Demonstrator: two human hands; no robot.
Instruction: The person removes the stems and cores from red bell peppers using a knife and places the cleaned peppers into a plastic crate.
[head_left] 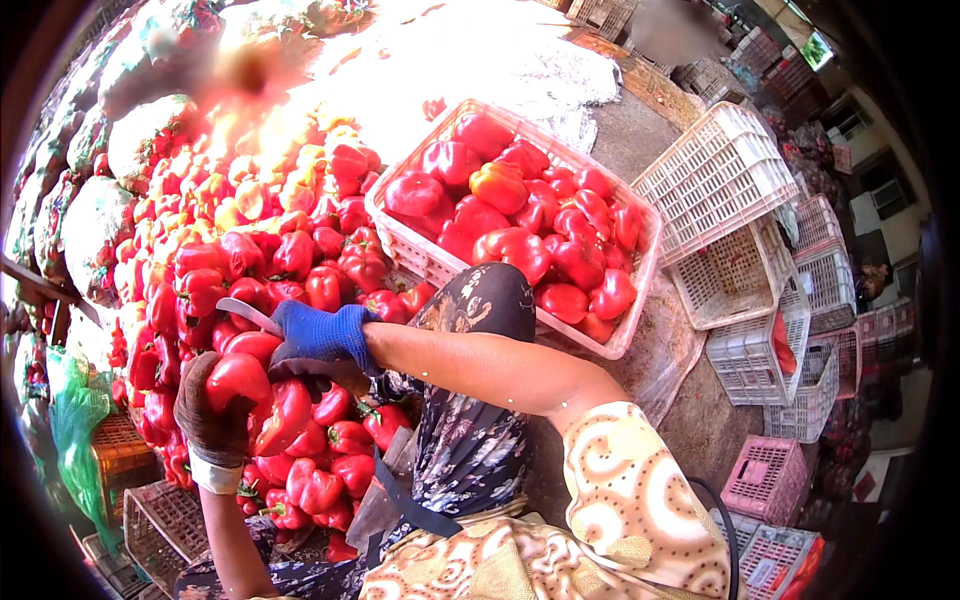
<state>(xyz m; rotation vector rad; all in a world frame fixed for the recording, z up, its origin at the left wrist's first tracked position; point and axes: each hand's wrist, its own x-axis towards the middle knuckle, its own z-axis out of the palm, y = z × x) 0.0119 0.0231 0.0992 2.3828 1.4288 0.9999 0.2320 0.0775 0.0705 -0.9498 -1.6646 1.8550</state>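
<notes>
My left hand (213,412), in a dark brown glove, is closed around a red bell pepper (238,382). Just right of it, my right hand (318,340) wears a blue glove with a dark palm and grips a knife (250,314). The knife's pale curved blade points left above the held pepper; its handle is hidden in the glove. Both hands are over a big heap of red bell peppers (325,288), with more peppers lying below them by my legs. Beyond my right knee stands a pinkish-white plastic crate (412,250) filled with red bell peppers (515,250).
Stacked white crates (715,180) and a pink crate (765,480) stand on the right. Stuffed net sacks (97,240) line the far left, near a green net (75,425) and an orange crate (125,450). Glare washes out the far sheet (480,65).
</notes>
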